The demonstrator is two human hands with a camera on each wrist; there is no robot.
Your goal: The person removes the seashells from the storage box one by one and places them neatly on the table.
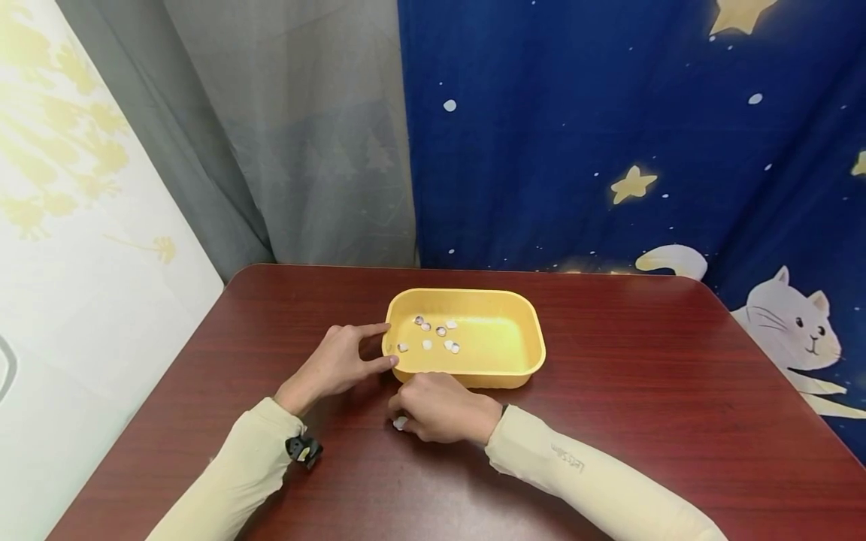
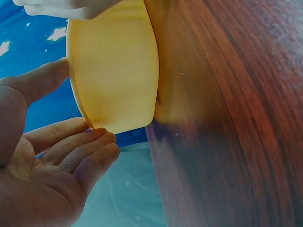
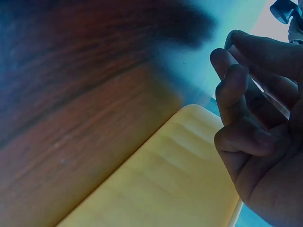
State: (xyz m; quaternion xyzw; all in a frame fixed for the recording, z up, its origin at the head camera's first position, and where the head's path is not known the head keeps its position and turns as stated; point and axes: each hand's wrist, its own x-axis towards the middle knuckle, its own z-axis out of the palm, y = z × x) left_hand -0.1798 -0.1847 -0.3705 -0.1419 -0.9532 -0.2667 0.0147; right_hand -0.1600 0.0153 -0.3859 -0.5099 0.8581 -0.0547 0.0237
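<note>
A yellow plastic basin [image 1: 501,379] stands on the table. Inside, on its left half, lie several small whitish pieces, some with dark patches, like little shells or pebbles, among them one dark-marked piece [image 1: 441,330]. My left hand [image 1: 341,362] is at the basin's left end, its thumb and fingertips spread and touching the rim, as the left wrist view also shows. In front of the basin, low over the table, my right hand [image 1: 440,408] pinches a small whitish piece [image 1: 400,423] between curled fingers and thumb. The right wrist view hides that piece behind the fingers.
The dark red wooden table [image 1: 643,361] reaches well to both sides of the basin. Behind it hang a grey curtain [image 1: 325,150] and a blue curtain [image 1: 541,150] with stars. A white panel [image 1: 81,225] borders the table's left side.
</note>
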